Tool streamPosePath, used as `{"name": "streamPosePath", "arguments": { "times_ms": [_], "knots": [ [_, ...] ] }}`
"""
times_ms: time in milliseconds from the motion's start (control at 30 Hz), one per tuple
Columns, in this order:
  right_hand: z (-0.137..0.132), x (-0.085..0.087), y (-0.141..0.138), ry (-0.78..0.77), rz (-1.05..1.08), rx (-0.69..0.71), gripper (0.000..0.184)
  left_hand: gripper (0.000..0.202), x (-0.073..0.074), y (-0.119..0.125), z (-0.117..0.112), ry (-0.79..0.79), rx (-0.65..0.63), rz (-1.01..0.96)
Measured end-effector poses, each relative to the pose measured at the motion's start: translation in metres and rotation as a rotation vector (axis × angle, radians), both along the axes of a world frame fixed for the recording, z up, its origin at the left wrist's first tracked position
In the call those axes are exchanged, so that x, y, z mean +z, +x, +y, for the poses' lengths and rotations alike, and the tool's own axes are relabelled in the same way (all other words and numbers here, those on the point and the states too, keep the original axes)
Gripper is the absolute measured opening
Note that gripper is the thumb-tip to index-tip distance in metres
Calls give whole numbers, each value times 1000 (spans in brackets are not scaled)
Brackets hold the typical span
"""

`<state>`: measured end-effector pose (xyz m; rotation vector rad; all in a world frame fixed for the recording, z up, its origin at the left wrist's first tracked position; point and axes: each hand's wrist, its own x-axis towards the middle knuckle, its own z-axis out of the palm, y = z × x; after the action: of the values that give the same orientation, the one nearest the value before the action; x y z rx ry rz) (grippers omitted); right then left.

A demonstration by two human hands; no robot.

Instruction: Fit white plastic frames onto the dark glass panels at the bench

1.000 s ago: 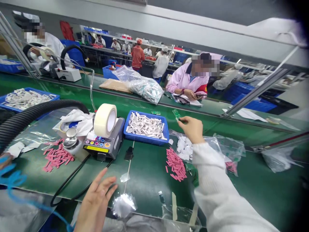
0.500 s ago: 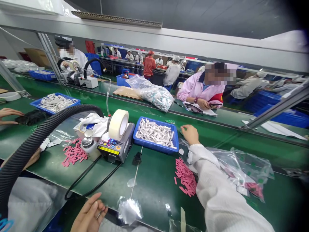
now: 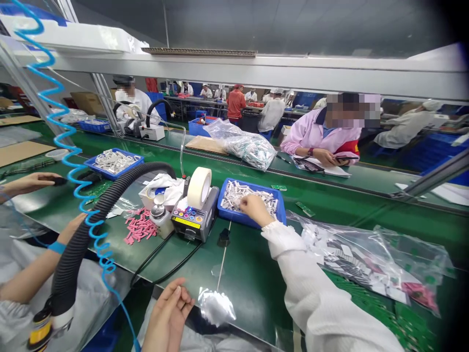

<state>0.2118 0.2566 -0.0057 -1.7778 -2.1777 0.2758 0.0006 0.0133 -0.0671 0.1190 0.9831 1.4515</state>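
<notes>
My right hand point(image 3: 255, 209) reaches into the blue tray point(image 3: 280, 211), which is full of small white pieces point(image 3: 236, 191). Its fingers are bent down in a pinch among them, and what they grip is hidden. My left hand point(image 3: 169, 313) hovers at the table's near edge with its fingers loosely stretched, holding nothing. It is just left of a crumpled clear plastic scrap point(image 3: 217, 306). A tape dispenser point(image 3: 194, 217) with a wide white tape roll point(image 3: 200, 187) stands left of the tray.
Pink strips point(image 3: 139, 227) lie left of the dispenser. A black ribbed hose point(image 3: 106, 208) and a blue coiled hose point(image 3: 75, 171) cross the left side. Clear bags point(image 3: 361, 254) lie at the right. Small green boards point(image 3: 305, 209) sit on the belt. A co-worker's hands point(image 3: 31, 182) work at the left; a person in pink point(image 3: 311, 134) sits opposite.
My right hand left the belt's edge, no longer holding the small green board, and moved left into the blue tray. My left hand drew in. The view swung left.
</notes>
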Motion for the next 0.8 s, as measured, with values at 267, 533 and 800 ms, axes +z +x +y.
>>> {"name": "streamPosePath", "arguments": {
  "times_ms": [267, 533, 800],
  "knots": [
    [-135, 8, -33, -25, 357, 339, 14, 33, 14, 11, 10, 161, -144, 80],
    [-184, -23, -62, -42, 277, 372, 11, 24, 4, 11, 9, 136, -174, 16],
    [-65, -77, -41, 17, 40, -45, 24, 32, -17, -31, -9, 56, -148, -75]
  ]
}}
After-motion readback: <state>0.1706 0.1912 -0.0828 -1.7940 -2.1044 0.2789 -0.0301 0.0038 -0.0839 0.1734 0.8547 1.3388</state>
